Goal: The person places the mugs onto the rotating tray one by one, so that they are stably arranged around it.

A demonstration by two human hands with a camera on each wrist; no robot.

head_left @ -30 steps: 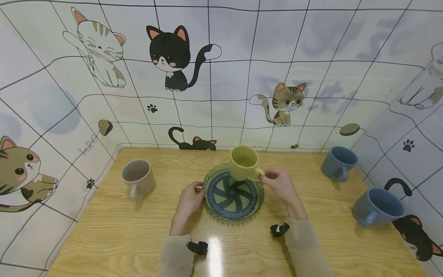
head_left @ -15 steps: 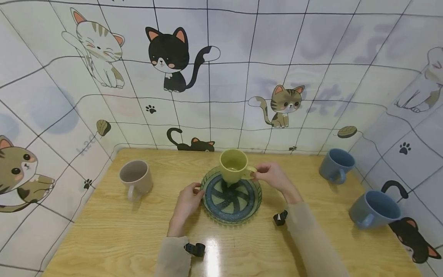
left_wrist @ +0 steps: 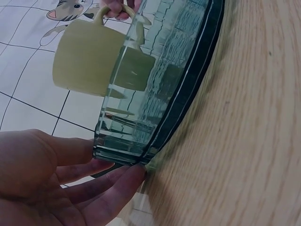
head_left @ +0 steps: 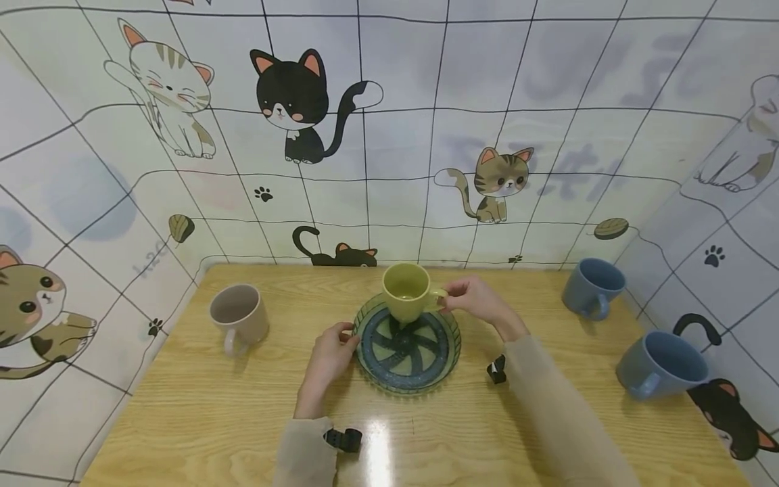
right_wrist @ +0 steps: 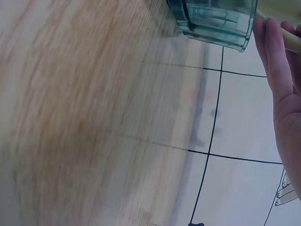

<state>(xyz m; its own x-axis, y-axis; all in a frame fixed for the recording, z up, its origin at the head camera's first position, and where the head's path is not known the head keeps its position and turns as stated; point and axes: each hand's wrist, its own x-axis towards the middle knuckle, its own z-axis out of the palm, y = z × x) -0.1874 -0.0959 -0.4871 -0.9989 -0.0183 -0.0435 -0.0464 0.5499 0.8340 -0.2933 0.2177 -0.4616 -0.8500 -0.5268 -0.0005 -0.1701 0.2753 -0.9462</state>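
Note:
A yellow-green mug [head_left: 406, 292] stands upright over the back part of a round glass dish [head_left: 406, 370] with a dark blue swirl pattern. My right hand [head_left: 479, 302] pinches the mug's handle from the right. At the dish's left side, my left hand [head_left: 331, 355] holds its edge. The left wrist view shows the thumb at the top rim of the glass dish [left_wrist: 136, 108] and fingers under its outer wall. There, the lower part of the mug [left_wrist: 84, 61] shows through the clear wall. In the right wrist view, my right hand's fingers [right_wrist: 277, 56] reach past the dish's edge.
A greyish-pink mug [head_left: 239, 314] stands at the left of the wooden table [head_left: 225, 419]. Two blue mugs stand at the right, one blue mug [head_left: 593, 287] farther back and a wider blue mug [head_left: 662, 365] nearer. A cat-print cloth [head_left: 402, 149] rises behind the table.
My right hand has carried the mug left, from the back right of the dish to the middle of its back part. My left hand keeps its hold on the dish's edge.

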